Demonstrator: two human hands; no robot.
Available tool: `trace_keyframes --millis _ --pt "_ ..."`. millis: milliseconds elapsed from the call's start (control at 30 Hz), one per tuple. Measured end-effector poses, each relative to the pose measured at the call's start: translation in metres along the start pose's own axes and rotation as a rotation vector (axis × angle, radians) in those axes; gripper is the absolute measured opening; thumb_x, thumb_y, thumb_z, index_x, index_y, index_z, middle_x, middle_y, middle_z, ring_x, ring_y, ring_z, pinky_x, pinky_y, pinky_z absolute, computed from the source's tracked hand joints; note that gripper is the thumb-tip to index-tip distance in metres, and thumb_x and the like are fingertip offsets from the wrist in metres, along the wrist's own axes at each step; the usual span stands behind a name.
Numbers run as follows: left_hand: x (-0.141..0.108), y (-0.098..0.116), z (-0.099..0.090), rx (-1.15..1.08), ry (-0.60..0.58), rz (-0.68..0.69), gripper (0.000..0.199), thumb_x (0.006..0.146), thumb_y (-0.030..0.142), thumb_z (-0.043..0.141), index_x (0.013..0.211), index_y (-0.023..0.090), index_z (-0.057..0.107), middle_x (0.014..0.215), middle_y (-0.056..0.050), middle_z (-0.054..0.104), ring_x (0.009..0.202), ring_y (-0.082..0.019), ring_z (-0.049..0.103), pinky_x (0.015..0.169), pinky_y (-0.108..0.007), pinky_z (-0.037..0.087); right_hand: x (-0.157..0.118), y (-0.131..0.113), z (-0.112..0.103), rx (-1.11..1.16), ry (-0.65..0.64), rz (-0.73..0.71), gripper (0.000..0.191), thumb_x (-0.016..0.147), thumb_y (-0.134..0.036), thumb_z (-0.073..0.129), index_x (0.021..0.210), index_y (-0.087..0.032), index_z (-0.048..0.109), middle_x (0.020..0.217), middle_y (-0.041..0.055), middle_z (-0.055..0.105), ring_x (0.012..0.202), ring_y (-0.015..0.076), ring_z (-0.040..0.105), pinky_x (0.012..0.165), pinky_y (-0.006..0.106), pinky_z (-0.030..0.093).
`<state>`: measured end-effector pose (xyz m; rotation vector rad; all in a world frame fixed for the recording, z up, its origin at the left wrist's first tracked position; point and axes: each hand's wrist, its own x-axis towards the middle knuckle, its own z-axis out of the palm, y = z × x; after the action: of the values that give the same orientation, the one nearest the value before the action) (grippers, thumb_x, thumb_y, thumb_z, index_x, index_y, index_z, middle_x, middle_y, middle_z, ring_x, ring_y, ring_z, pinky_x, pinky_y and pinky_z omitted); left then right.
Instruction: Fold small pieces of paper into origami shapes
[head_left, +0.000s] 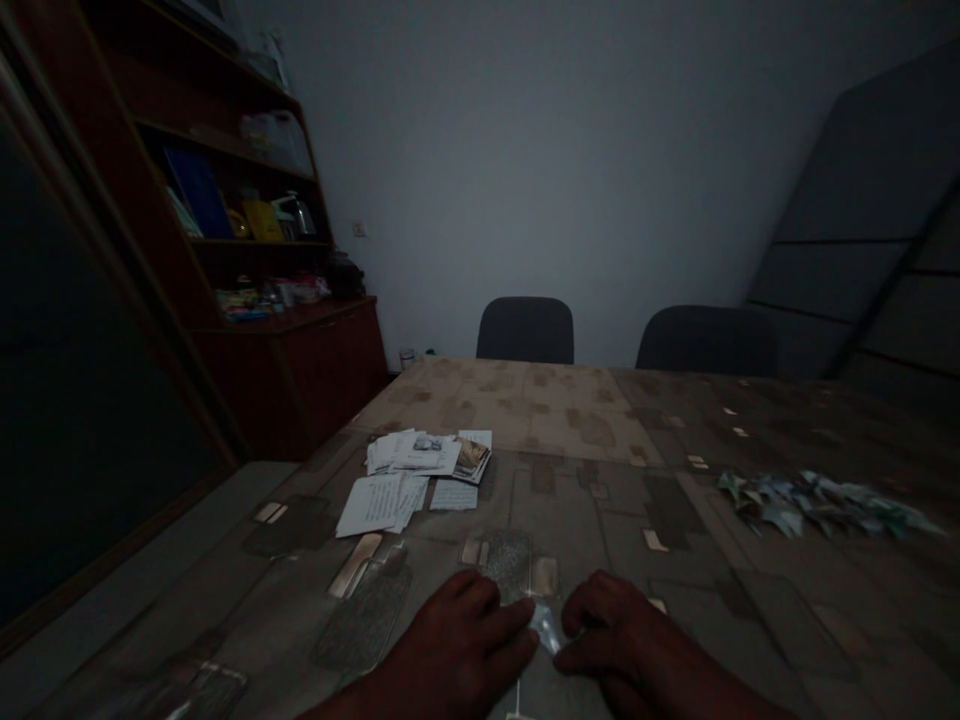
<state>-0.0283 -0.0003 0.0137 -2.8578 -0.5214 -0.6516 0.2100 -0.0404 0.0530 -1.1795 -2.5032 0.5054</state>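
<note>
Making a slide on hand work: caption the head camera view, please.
Left hand and right hand curl around a small shiny folded piece on a patterned tabletop, loose papers beyond.

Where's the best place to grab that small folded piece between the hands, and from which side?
Take the folded piece by its far tip, coming from above: the left hand and right hand crowd its flanks, leaving that tip most exposed. It looks thin and low, so a fingertip pinch should suit.
</note>
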Motion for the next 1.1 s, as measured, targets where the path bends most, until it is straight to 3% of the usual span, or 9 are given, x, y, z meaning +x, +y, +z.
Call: trace_keyframes --millis 333,533,667,800,867,1000,1100 --pt "-0.002 -0.002 0.009 -0.112 0.113 -0.112 0.02 0.097 0.028 0.046 0.104 0.024 0.065 0.104 -0.005 0.071 0.078 -0.018 0.052 0.065 -0.031 0.038 0.0 0.004 0.005 0.052 0.061 -0.01 0.035 0.075 -0.001 0.056 0.097 -0.02 0.074 0.095 0.0085 0.068 0.091 0.0214 0.06 0.08 0.033 0.045" --pt "-0.006 -0.004 0.018 -0.15 0.154 -0.101 0.018 0.094 0.032 0.052 0.106 0.024 0.064 0.111 -0.006 0.07 0.08 -0.019 0.054 0.067 -0.032 0.038 0.012 0.014 0.024 0.091 0.103 0.148 0.014 0.075 -0.008 0.063 0.081 -0.019 0.07 0.084 0.0033 0.069 0.085 0.0205 0.061 0.08 0.033 0.043" --pt "-0.006 -0.004 0.023 -0.212 0.169 -0.121 0.017 0.092 0.026 0.053 0.105 0.024 0.063 0.11 -0.007 0.07 0.08 -0.02 0.056 0.068 -0.033 0.04 0.021 0.01 0.029 0.053 0.123 0.296 0.025 0.07 -0.008 0.066 0.092 -0.019 0.068 0.084 0.0028 0.069 0.083 0.0218 0.06 0.079 0.034 0.041" --pt "-0.007 -0.005 0.022 -0.428 0.332 -0.154 0.028 0.088 0.012 0.043 0.107 0.021 0.061 0.105 -0.008 0.071 0.084 -0.019 0.06 0.074 -0.034 0.045 0.027 0.007 0.029 0.026 0.103 0.324 0.028 0.068 -0.009 0.066 0.094 -0.021 0.068 0.084 0.0028 0.069 0.083 0.0227 0.059 0.079 0.035 0.038" --pt "-0.007 -0.004 0.018 -0.511 0.362 -0.217 0.036 0.085 0.004 0.04 0.111 0.021 0.06 0.105 -0.008 0.072 0.09 -0.019 0.062 0.083 -0.036 0.045 0.029 0.009 0.03 0.024 0.096 0.329 0.029 0.065 -0.007 0.065 0.09 -0.021 0.068 0.079 0.0012 0.067 0.079 0.0216 0.059 0.077 0.034 0.038" --pt "-0.005 -0.003 0.008 -0.686 0.254 -0.417 0.033 0.083 0.004 0.047 0.103 0.021 0.067 0.096 -0.005 0.073 0.088 -0.019 0.064 0.08 -0.032 0.047 0.029 0.012 0.032 0.092 0.14 0.336 0.026 0.059 -0.004 0.061 0.08 -0.018 0.063 0.076 -0.0009 0.061 0.074 0.019 0.056 0.071 0.03 0.037" --pt "0.001 -0.002 0.003 -0.809 0.216 -0.606 0.028 0.077 0.009 0.054 0.098 0.019 0.07 0.091 -0.005 0.072 0.087 -0.021 0.063 0.078 -0.032 0.047 0.03 0.013 0.032 0.382 0.173 0.355 0.008 0.066 -0.012 0.062 0.068 -0.018 0.056 0.067 -0.0031 0.054 0.065 0.0156 0.051 0.061 0.026 0.035"
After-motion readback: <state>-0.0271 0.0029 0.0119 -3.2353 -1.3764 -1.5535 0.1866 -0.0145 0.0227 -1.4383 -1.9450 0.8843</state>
